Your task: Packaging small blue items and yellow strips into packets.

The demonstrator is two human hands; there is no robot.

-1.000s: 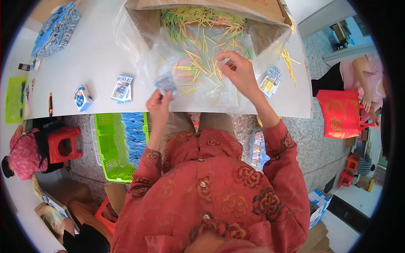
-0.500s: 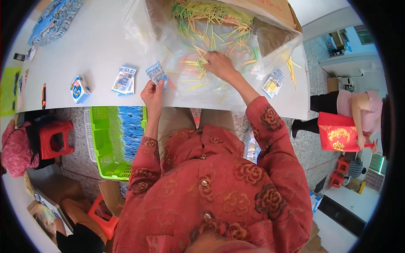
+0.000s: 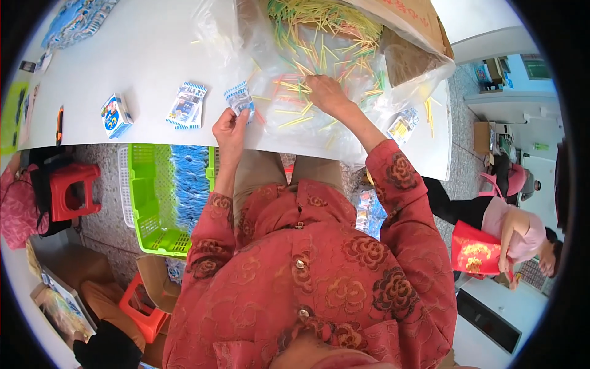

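My left hand (image 3: 232, 130) pinches the lower end of a small blue-and-white packet (image 3: 238, 96) above the near part of the white table. Thin yellow, green and pink sticks (image 3: 298, 111) lie loose on a sheet of clear plastic to its right. My right hand (image 3: 329, 95) is among them, fingers closed at the ends of a few yellow sticks; its fingertips are partly hidden. To the left of my left hand lie flat packets (image 3: 186, 106), overlapping. Beyond my right wrist, another packet (image 3: 402, 125) has yellow sticks on or in it.
A plastic-lined cardboard box (image 3: 424, 40) of sticks stands at the far side. A small carton (image 3: 115, 115) and an orange-and-black cutter (image 3: 59, 126) lie at the left. Below the edge is a green basket (image 3: 142, 206) with blue packets. A person (image 3: 501, 224) carries a red bag.
The view has shifted a little. Both my hands stay at nearly the same spots, the left still holding the packet. At the right, the person with the red bag has moved and leans differently.
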